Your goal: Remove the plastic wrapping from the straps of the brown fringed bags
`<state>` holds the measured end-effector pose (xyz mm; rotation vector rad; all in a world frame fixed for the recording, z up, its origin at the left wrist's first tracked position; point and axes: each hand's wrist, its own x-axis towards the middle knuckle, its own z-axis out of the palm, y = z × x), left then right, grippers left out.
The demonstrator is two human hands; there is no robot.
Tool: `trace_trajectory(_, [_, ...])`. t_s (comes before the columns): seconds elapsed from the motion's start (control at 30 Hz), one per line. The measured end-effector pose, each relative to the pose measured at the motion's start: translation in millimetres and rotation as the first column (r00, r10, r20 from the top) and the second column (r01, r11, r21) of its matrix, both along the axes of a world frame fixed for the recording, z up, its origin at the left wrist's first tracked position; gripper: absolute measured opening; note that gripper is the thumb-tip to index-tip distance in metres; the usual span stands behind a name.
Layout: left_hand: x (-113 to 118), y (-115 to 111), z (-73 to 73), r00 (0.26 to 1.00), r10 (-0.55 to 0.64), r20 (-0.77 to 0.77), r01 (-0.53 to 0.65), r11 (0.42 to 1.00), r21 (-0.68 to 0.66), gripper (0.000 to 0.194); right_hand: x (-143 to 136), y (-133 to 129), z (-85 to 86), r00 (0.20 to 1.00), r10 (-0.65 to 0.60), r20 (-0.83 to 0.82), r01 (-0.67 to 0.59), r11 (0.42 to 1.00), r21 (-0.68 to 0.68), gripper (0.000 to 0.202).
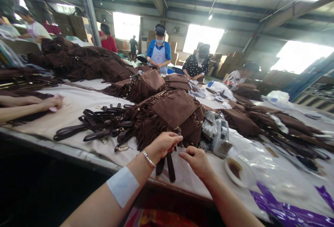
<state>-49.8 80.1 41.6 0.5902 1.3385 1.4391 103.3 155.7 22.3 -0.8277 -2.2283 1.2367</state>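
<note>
My left hand [165,144] is closed in a pinch on the end of a dark brown strap [170,167] at the near edge of a pile of brown fringed bags [174,110]. Close beside it, the thumb and fingers of my right hand [197,161] pinch a thin, translucent plastic piece [184,167], which hangs over the table edge. Exactly how strap and plastic meet is hidden by the fingers. To the left lies a heap of dark straps [104,124] with gold-coloured clasps.
Right of the bags stand a grey metal block [221,140] and a white dish [236,167] with brown liquid. Clear plastic sheeting [255,150] and purple tape [289,206] lie farther right. Another person's hands [53,103] reach in from the left; several people work across the table.
</note>
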Motion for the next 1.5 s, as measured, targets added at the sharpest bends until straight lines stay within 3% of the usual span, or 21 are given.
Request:
trace_trajectory(0.53, [-1.5,3.6,-3.2,1.000,0.003,0.002,-0.003,1.000,-0.030,0.034,1.4,0.6,0.4,0.999,0.043,0.012,-0.044,0.989,0.139,0.023])
trace_trajectory(0.63, [-1.5,3.7,-4.7,1.000,0.000,-0.004,0.000,1.000,-0.019,0.035,0.1,-0.1,2.6,1.000,0.025,0.007,-0.026,0.997,0.074,0.024])
trace_trajectory(0.73, [-0.7,3.7,-4.1,1.000,0.000,-0.013,-0.001,1.000,-0.018,0.036,-2.3,-0.6,3.3,1.000,0.016,-0.008,-0.016,0.996,-0.085,0.028])
trace_trajectory(0.87, [2.5,2.4,1.8,0.999,0.032,-0.033,-0.034,0.999,-0.036,0.035,-6.2,-1.4,-0.5,0.998,-0.014,-0.065,-0.010,0.937,-0.350,0.038])
trace_trajectory(0.97, [5.6,-0.6,7.1,0.997,0.067,-0.029,-0.068,0.996,-0.051,0.034,-7.7,-1.3,-5.2,0.992,-0.039,-0.121,-0.022,0.885,-0.465,0.043])
trace_trajectory(1.3, [11.6,-4.3,6.0,0.988,0.152,0.015,-0.151,0.987,-0.064,0.036,-21.2,1.4,-2.5,0.982,-0.129,-0.135,0.019,0.788,-0.615,0.045])
trace_trajectory(1.5, [10.6,-10.0,4.4,0.986,0.125,0.107,-0.123,0.992,-0.029,0.034,-38.9,2.0,5.0,0.943,-0.288,-0.164,0.152,0.816,-0.557,0.047])
